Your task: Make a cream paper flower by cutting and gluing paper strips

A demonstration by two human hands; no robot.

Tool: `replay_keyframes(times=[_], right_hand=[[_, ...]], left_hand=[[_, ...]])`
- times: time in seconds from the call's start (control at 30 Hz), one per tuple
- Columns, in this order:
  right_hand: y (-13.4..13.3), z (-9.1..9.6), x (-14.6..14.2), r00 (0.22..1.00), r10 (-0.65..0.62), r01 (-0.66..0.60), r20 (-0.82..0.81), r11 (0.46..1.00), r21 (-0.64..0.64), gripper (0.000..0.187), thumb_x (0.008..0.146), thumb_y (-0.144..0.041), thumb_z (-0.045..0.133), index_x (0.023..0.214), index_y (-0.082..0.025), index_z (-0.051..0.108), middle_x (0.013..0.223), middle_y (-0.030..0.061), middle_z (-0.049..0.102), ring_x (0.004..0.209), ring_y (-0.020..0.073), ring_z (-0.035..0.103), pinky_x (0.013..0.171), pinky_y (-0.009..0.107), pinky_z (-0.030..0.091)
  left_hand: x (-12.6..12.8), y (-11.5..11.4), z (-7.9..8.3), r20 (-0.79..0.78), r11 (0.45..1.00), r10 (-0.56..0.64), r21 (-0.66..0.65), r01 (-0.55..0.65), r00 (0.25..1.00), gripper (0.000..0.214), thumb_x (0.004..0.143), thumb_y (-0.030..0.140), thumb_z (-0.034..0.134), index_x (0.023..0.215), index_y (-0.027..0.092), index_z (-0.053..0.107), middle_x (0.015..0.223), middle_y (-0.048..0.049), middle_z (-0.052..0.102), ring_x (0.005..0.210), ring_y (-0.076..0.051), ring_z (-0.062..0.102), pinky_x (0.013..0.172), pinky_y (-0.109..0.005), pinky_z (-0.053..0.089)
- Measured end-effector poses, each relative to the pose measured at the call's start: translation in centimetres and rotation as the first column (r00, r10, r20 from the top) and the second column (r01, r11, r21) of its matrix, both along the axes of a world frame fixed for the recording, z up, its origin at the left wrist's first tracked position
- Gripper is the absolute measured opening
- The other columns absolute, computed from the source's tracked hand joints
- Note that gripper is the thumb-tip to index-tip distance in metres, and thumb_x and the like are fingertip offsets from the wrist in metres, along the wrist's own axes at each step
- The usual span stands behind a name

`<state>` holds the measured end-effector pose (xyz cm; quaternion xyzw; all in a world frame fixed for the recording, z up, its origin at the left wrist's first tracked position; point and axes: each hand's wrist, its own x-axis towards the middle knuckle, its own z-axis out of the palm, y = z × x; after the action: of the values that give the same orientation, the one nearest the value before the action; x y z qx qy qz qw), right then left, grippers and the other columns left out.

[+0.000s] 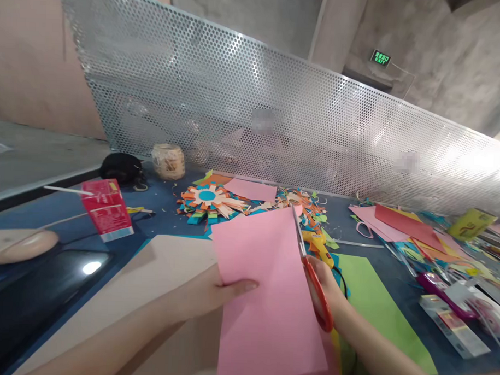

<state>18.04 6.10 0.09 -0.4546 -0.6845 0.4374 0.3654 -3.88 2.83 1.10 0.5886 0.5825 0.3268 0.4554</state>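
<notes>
A pink sheet of paper (264, 253) is held upright in my left hand (213, 295), thumb in front and fingers behind it. My right hand (324, 283) grips red-handled scissors (318, 294), their blades along the right edge of the pink paper. Below lie a large cream sheet (156, 282) and a green sheet (377, 307). Just behind the scissors sits a yellow glue gun (317, 243), partly hidden by my right hand. Beyond the paper lies a layered paper flower (208, 197) with a blue centre, beside a heap of coloured paper strips (307, 206).
At left are a red drink carton (107, 210) with a straw, a dark tablet-like panel (45, 290) and a jar (169, 161). Coloured sheets (412, 229), a purple tool (443, 292) and a small box (454, 326) lie at right. A perforated metal screen (236, 99) borders the table's back.
</notes>
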Motion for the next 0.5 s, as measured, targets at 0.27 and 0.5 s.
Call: replay_keyframes(times=[0.27, 0.5], right_hand=[[-1.5, 1.7, -0.6, 0.998, -0.059, 0.061, 0.022, 0.995, -0.08, 0.037, 0.077, -0.054, 0.047, 0.061, -0.022, 0.04, 0.042, -0.0055, 0.039, 0.034, 0.0084, 0.039, 0.032, 0.021, 0.031], [-1.8, 2.2, -0.7, 0.998, -0.01, 0.016, 0.059, 0.994, -0.109, 0.04, 0.075, -0.059, 0.046, 0.063, -0.021, 0.04, 0.035, -0.0092, 0.036, 0.024, 0.0069, 0.034, 0.023, 0.018, 0.026]], left_hand=[[-0.5, 0.4, -0.1, 0.065, 0.994, -0.112, 0.006, 0.112, 0.992, 0.047, 0.065, 0.055, 0.061, 0.101, 0.025, 0.065, 0.104, -0.0024, 0.068, 0.102, -0.027, 0.059, 0.093, -0.038, 0.045], [-1.8, 0.9, 1.0, 0.155, 0.999, -0.026, -0.019, 0.03, 0.988, 0.047, 0.057, 0.053, 0.067, 0.09, 0.02, 0.066, 0.095, -0.004, 0.071, 0.09, -0.028, 0.064, 0.079, -0.038, 0.053]])
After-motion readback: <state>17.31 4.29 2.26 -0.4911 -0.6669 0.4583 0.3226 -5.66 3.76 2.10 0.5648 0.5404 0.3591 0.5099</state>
